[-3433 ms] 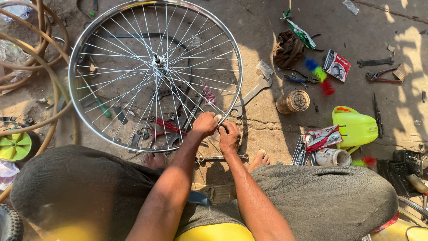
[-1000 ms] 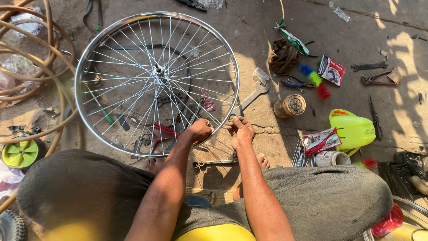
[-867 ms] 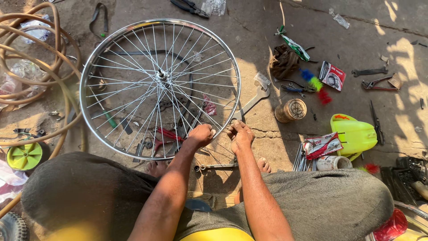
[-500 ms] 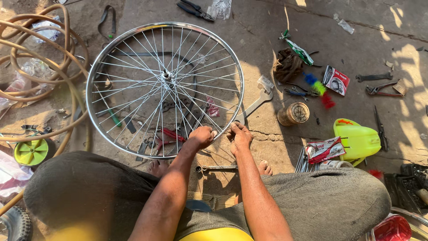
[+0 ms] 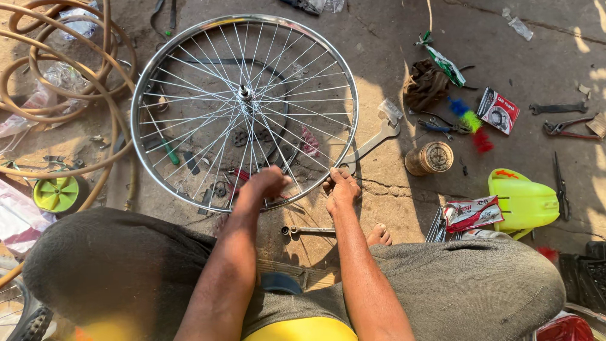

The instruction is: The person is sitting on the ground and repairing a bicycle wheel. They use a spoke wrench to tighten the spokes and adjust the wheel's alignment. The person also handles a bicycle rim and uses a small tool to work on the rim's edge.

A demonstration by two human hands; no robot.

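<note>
from the head view, the spoked bicycle wheel (image 5: 244, 110) stands on the concrete floor (image 5: 391, 38) before the seated person, left hand (image 5: 265, 184) curled over its near rim, right hand (image 5: 341, 187) gripping the rim beside a flat wrench (image 5: 372, 144).

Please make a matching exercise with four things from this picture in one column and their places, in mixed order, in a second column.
Things:
1. shiny spoked metal bicycle wheel
2. large flat grey spanner
3. round brass-coloured tin
4. coiled tan rubber hose

Places:
A. far left on the ground
B. under both hands
C. just right of the wheel rim
D. between spanner and lime-green plastic container

Pairs: 1-B, 2-C, 3-D, 4-A
</note>
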